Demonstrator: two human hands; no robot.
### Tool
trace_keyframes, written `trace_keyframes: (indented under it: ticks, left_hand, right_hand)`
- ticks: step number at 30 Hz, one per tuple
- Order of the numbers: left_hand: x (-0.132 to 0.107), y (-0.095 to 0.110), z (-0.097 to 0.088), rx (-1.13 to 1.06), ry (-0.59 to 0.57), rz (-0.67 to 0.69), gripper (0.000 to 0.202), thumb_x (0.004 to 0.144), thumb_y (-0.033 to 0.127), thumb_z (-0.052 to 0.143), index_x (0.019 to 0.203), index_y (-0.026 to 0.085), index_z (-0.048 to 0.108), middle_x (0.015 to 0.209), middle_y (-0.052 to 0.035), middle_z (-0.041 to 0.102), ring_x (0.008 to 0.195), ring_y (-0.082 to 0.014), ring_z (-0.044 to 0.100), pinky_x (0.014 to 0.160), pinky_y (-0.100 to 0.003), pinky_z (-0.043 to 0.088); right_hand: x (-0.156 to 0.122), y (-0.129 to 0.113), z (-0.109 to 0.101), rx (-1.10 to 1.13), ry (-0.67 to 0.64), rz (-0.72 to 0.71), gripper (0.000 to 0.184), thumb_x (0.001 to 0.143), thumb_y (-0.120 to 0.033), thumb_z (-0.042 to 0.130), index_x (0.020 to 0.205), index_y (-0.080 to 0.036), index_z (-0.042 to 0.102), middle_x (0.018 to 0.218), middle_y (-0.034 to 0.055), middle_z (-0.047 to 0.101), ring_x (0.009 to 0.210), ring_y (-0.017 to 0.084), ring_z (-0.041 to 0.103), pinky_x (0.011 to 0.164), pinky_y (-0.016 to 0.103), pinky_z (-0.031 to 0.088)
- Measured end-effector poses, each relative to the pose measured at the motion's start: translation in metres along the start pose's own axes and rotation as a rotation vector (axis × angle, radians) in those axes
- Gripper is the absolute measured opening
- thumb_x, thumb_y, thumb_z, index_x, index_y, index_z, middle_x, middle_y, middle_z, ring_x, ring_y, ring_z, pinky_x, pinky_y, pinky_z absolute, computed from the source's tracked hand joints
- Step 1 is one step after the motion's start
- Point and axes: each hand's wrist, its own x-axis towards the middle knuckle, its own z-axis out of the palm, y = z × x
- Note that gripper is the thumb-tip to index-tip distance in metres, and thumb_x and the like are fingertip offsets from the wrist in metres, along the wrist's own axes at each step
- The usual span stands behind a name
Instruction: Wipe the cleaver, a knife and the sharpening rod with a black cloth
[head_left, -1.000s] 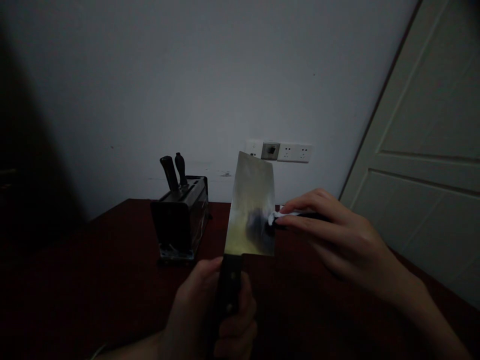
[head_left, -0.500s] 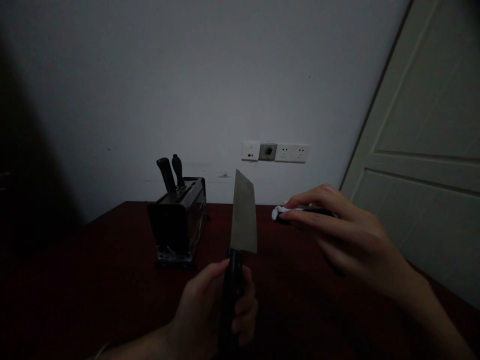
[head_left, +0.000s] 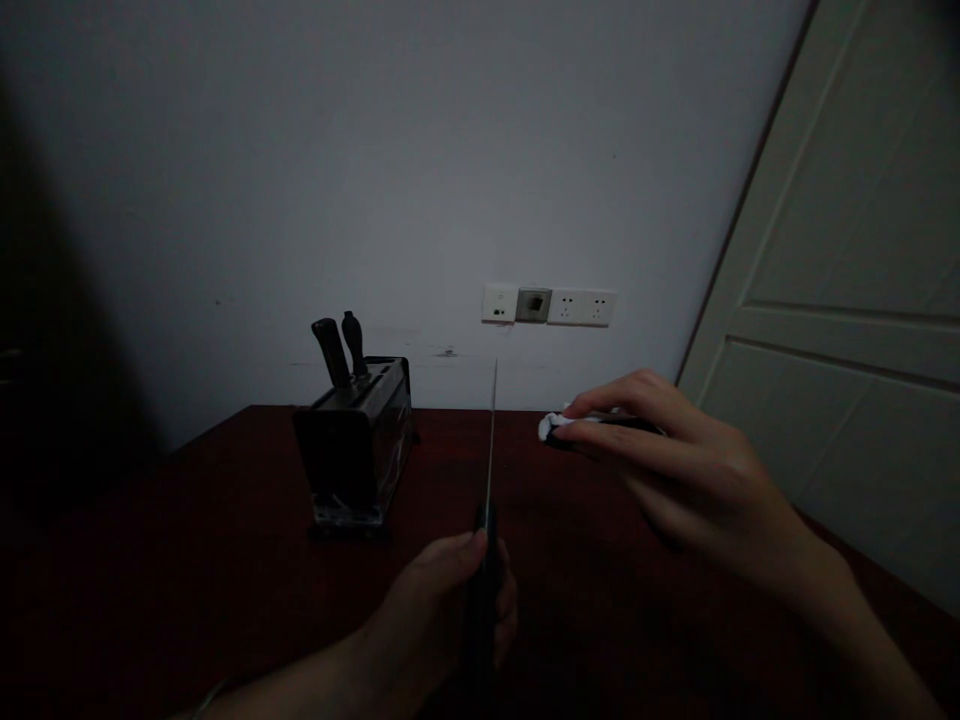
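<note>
My left hand (head_left: 450, 610) is wrapped round the dark handle of a cleaver (head_left: 491, 440). It holds the knife upright over the dark red table (head_left: 187, 560), and the blade faces me edge-on as a thin bright line. My right hand (head_left: 675, 470) hovers to the right of the blade, apart from it. Its fingers are pressed together on a dark flat object with a white wad (head_left: 551, 427) at its tip.
A dark knife block (head_left: 356, 450) with two black handles sticking out stands at the back left of the table. A row of wall sockets (head_left: 549, 305) is on the wall behind. A pale door (head_left: 847, 300) fills the right side.
The cleaver has turned in my left hand from broad face toward me to edge-on. My right hand, which touched the blade with the white wad, has drawn slightly away to the right.
</note>
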Motion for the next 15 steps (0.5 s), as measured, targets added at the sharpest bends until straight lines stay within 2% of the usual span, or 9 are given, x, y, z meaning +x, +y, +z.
trace_keyframes:
  ticks: [9,15]
  left_hand:
    - [-0.0002,0.0023,0.0015,0.248,0.112,0.046,0.032,0.081,0.042,0.056,0.07,0.012,0.052,0.062,-0.0017,0.053,0.054,-0.0101,0.051,0.051,-0.021,0.037]
    - [-0.0022,0.0013,0.0063,0.438,0.147,0.16,0.032,0.081,0.043,0.054,0.07,0.013,0.05,0.059,-0.0022,0.056,0.053,-0.0115,0.054,0.051,-0.021,0.037]
  right_hand:
    - [0.0005,0.0007,0.0031,0.003,0.0,-0.005,0.035,0.082,-0.003,0.046,0.11,-0.02,0.057,0.105,0.0098,0.056,0.096,0.021,0.05,0.073,0.036,0.046]
    - [0.002,-0.0002,0.0023,-0.003,-0.002,0.001,0.035,0.083,-0.004,0.045,0.11,-0.021,0.058,0.104,0.0096,0.057,0.097,0.021,0.051,0.073,0.036,0.047]
